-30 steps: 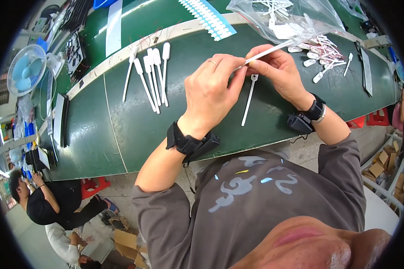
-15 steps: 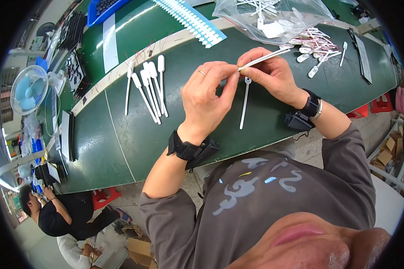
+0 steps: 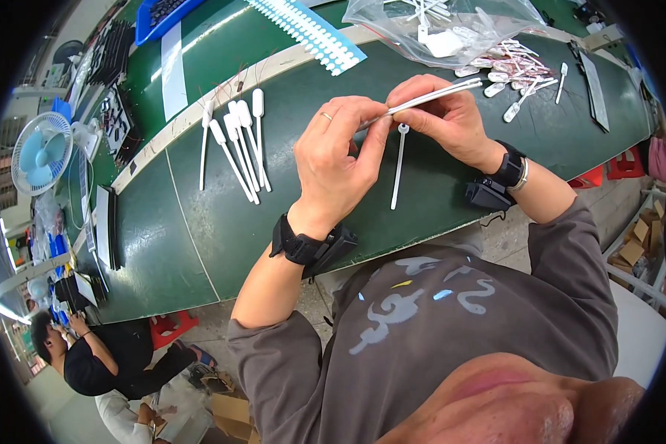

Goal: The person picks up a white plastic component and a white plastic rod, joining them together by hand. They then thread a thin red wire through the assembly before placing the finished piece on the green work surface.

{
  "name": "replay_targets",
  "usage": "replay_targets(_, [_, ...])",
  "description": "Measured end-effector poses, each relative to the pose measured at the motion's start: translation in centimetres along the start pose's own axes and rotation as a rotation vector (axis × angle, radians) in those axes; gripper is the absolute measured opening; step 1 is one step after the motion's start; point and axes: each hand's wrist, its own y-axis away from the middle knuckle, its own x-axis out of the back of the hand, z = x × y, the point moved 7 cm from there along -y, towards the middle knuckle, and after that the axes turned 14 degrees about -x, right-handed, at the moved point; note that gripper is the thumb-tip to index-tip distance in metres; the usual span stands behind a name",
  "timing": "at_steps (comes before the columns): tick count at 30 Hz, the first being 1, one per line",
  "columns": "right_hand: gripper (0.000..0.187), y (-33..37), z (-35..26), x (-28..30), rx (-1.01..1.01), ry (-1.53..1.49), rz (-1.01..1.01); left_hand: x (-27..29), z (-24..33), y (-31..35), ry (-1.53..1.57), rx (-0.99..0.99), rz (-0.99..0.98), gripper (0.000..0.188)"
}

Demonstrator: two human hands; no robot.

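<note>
A slim white plastic stick (image 3: 440,94) is pinched between my two hands above the green bench. Its far end shows as two thin tips, slightly apart. My left hand (image 3: 340,144) grips the near end with thumb and fingertips. My right hand (image 3: 448,122) wraps its thumb and fingers round the middle; the head end is hidden in my fingers. Below them a white stick with a small round top (image 3: 399,166) lies on the bench. Left of my left hand, several white paddle-headed sticks (image 3: 237,144) lie in a loose row, with thin red wires at their heads.
A pile of white sticks with red wires (image 3: 507,66) lies at the right, beside a clear plastic bag (image 3: 451,29) of white parts. A blue sheet with white tabs (image 3: 307,33) and a blue bin (image 3: 155,21) are farther back. Another person (image 3: 89,355) sits at far left.
The view has shifted slightly. Both hands keep their grip on the stick, whose two tips now show a little farther apart.
</note>
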Motion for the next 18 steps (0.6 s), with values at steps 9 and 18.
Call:
replay_targets(9, [0.013, 0.43, -0.88, -0.10, 0.138, 0.090, 0.005, -0.20, 0.29, 0.11, 0.028, -0.014, -0.008, 0.012])
replay_targets(18, [0.021, 0.22, -1.01, 0.51, 0.117, 0.118, 0.004, -0.26, 0.50, -0.27, -0.038, -0.013, -0.009, 0.013])
